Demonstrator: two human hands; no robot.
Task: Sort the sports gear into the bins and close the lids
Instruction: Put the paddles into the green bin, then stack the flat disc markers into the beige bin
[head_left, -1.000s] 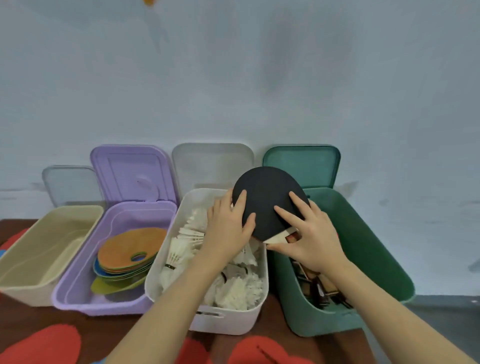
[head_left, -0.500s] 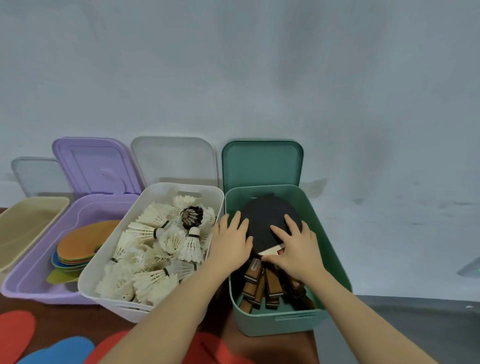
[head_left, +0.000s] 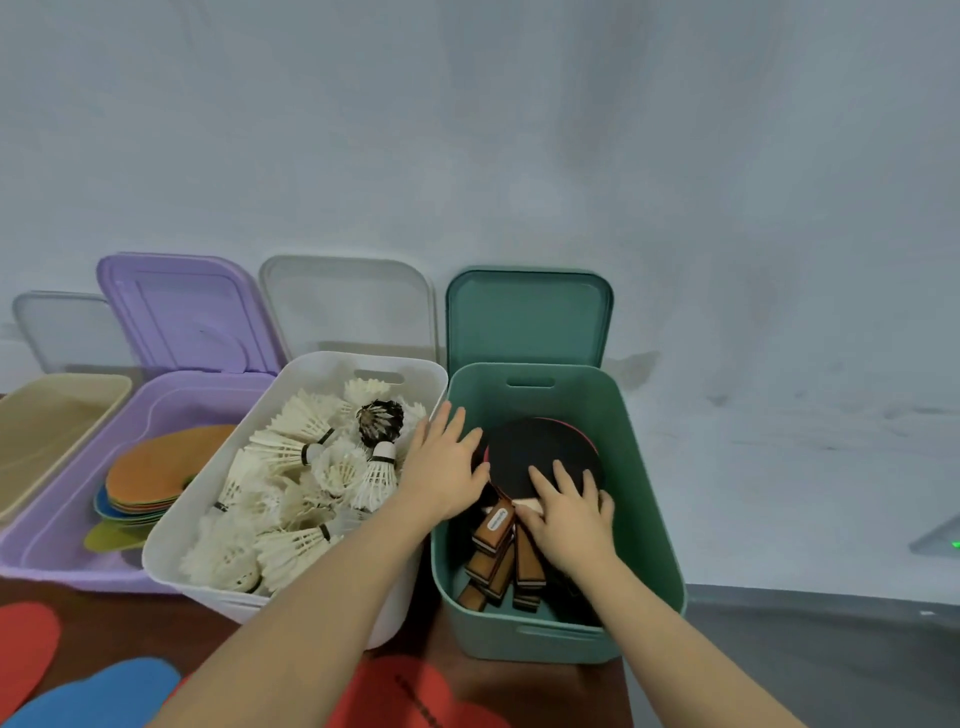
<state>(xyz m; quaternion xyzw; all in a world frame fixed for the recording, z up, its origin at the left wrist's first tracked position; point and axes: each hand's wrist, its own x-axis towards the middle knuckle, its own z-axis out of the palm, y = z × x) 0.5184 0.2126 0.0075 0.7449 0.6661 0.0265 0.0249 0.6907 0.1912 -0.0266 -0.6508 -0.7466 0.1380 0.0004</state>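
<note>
Head view shows both my hands flat on the black paddle (head_left: 540, 454) lying atop other paddles inside the green bin (head_left: 652, 493) — left hand (head_left: 447, 467) with fingers spread at its edge, right hand (head_left: 569, 512) pressing near the handle — lid (head_left: 527, 317) open behind.
</note>
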